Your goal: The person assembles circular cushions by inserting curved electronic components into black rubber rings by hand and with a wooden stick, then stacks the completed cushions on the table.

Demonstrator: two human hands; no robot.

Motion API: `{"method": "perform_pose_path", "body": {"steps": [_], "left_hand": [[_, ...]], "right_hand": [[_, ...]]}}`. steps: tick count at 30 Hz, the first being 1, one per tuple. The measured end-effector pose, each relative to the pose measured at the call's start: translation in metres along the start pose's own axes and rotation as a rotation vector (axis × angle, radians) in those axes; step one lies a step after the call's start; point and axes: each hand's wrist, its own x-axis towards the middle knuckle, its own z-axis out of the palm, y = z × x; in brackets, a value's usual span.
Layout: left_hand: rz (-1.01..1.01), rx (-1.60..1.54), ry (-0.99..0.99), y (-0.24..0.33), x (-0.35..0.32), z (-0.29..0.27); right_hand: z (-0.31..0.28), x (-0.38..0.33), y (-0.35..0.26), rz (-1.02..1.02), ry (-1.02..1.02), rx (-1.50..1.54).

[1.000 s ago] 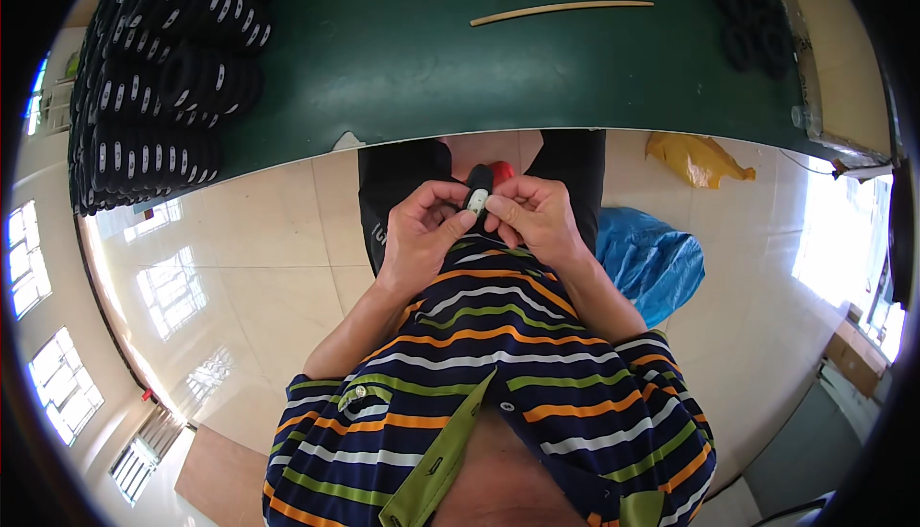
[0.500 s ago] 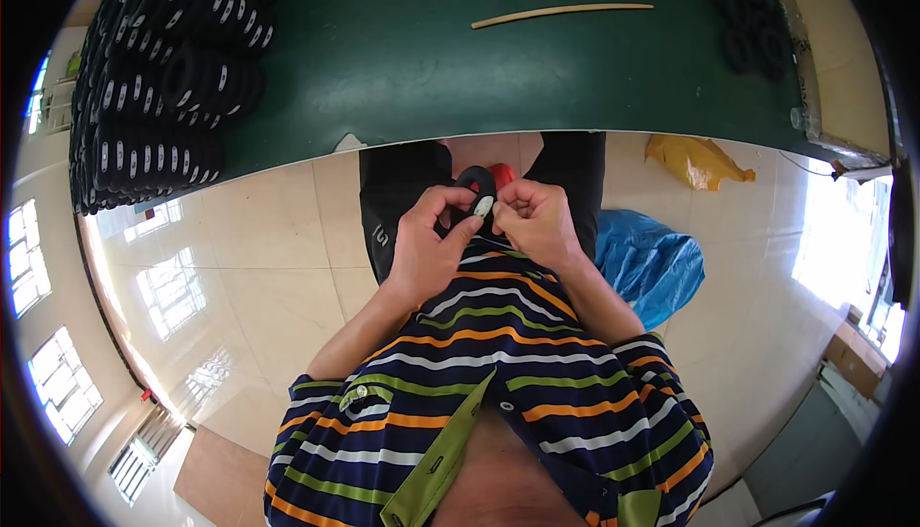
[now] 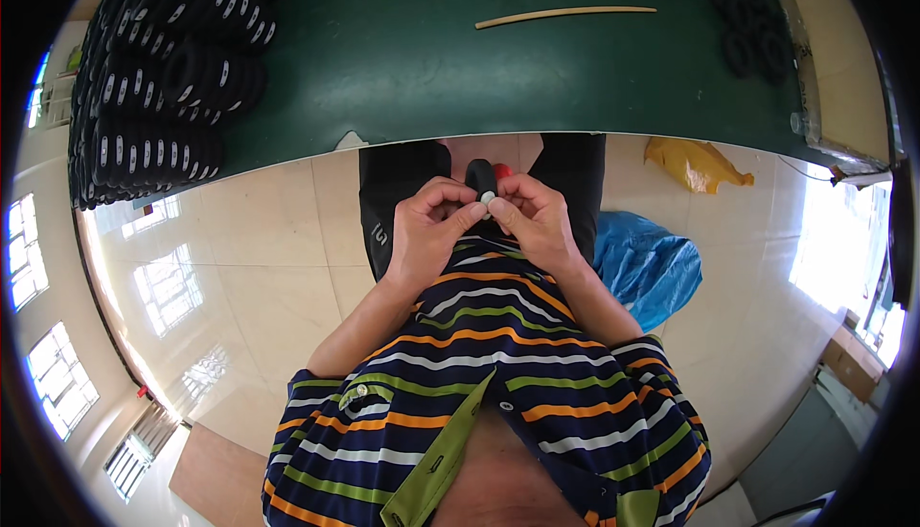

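Over my lap, a black ring (image 3: 481,176) with a small whitish piece (image 3: 488,198) on its near side is pinched between my hands. My left hand (image 3: 427,232) is closed on the ring's left side with thumb and bent fingers. At the right, my right hand (image 3: 540,229) is also closed, its thumb tip pressing at the whitish piece. The fingertips hide much of the ring's lower part. Just behind the ring shows a bit of something red (image 3: 502,171), which I cannot make out.
A green table (image 3: 412,72) lies ahead. Stacked black rings with pale labels (image 3: 158,155) stand on its left; more dark rings (image 3: 752,38) lie right. A thin pale stick (image 3: 565,15) rests far back. Blue (image 3: 647,268) and yellow (image 3: 698,163) plastic bags lie on the floor.
The ring has turned and now appears more edge-on. My right thumb has moved left onto the whitish piece, and both hands have come closer together.
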Motion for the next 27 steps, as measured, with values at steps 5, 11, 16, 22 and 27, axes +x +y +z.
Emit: {"method": "perform_pose_path", "body": {"steps": [5, 11, 16, 22, 27], "left_hand": [[-0.242, -0.12, -0.124, 0.004, 0.002, -0.012], [-0.264, -0.328, -0.15, -0.007, -0.001, -0.014], [-0.112, -0.019, -0.127, -0.001, -0.004, -0.01], [0.288, 0.683, -0.077, 0.009, -0.008, -0.008], [0.346, 0.732, -0.052, 0.012, -0.009, -0.003]], "right_hand": [[-0.012, 0.004, -0.003, 0.149, -0.148, 0.114], [-0.011, 0.005, -0.01, 0.186, -0.215, 0.209], [-0.011, 0.005, -0.005, 0.202, -0.196, 0.172], [-0.003, 0.004, -0.003, 0.182, -0.13, 0.036], [0.003, 0.005, -0.012, 0.153, -0.091, -0.071]]}}
